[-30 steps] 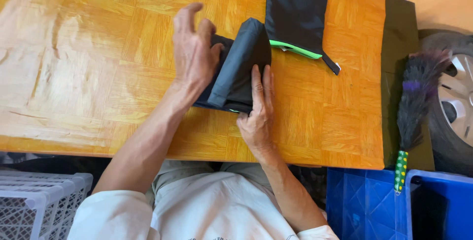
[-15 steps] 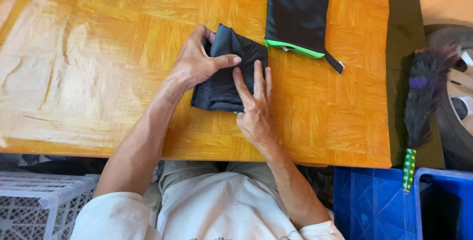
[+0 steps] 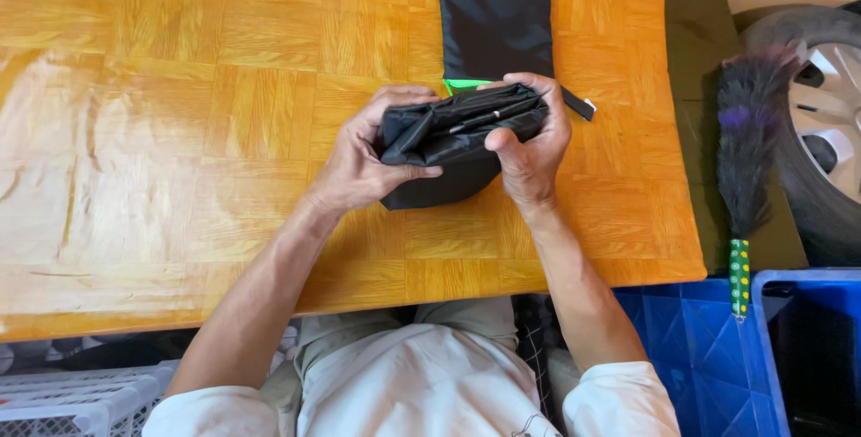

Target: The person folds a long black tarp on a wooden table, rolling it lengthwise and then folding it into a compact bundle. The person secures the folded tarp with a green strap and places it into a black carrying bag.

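Black folded cloth sits above the tabletop centre, gripped by both hands: left hand at its 9 o'clock, right hand at 3 o'clock. A pouch lies at 12 o'clock, a duster far at 3 o'clock.

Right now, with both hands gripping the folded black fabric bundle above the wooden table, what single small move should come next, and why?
Probably slide the bundle toward the black pouch behind it. Both the left hand and right hand squeeze the folded black bundle compact, lifted off the table, and the pouch's green-edged end faces the hands, seemingly its opening.
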